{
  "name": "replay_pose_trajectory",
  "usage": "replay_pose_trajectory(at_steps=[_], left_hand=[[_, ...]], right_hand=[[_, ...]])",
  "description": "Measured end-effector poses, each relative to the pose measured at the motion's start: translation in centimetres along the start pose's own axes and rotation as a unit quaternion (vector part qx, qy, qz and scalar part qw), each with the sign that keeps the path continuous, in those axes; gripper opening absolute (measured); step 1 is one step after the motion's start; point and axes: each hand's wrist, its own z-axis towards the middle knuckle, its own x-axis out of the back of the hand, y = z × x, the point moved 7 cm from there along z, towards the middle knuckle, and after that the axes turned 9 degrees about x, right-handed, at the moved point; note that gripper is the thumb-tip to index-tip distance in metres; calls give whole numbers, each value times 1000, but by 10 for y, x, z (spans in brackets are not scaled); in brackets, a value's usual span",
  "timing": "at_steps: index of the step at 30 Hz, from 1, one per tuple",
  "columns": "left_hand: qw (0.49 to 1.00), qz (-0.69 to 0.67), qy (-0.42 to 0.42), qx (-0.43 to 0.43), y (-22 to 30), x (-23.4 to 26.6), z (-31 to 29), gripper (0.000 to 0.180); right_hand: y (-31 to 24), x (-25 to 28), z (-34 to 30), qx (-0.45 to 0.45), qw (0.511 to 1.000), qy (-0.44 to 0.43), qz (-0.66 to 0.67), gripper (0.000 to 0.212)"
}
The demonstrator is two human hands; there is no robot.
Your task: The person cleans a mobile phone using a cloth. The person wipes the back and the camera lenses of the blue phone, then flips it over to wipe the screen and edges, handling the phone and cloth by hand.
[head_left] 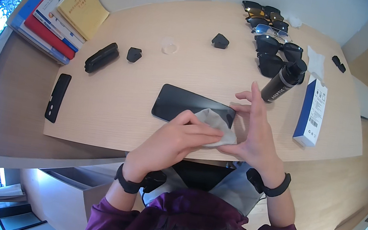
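A black smartphone (173,103) lies screen up on the wooden desk, near its front edge. My left hand (180,136) is closed on a light grey cloth (216,122) and presses it against the right part of the screen. My right hand (258,137) grips the phone's right end, with fingertips at the far corner and the thumb at the near side beside the cloth. The cloth covers the phone's near right corner. Just beyond my right hand stands a black spray bottle (284,80) with a black cap.
Several pairs of glasses (273,47) line the back right, near a blue and white box (311,112). A black phone case (57,97), a glasses case (102,58) and small black pieces (133,55) lie to the left. Upright books (55,25) stand at the far left.
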Motion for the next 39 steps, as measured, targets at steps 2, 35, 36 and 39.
replay_pose_trajectory(at_steps=[2, 35, 36, 39], left_hand=[[1000, 11, 15, 14, -2, 10, -6, 50], [974, 81, 203, 49, 14, -23, 28, 36], [975, 80, 204, 47, 12, -23, 28, 36], [975, 85, 201, 38, 4, -17, 24, 37]], right_hand=[[0, -1, 0, 1, 1000, -3, -6, 137], [1, -1, 2, 7, 1000, -4, -9, 128], [1, -1, 2, 9, 1000, 2, -11, 128], [1, -1, 1, 3, 1000, 7, -11, 128]])
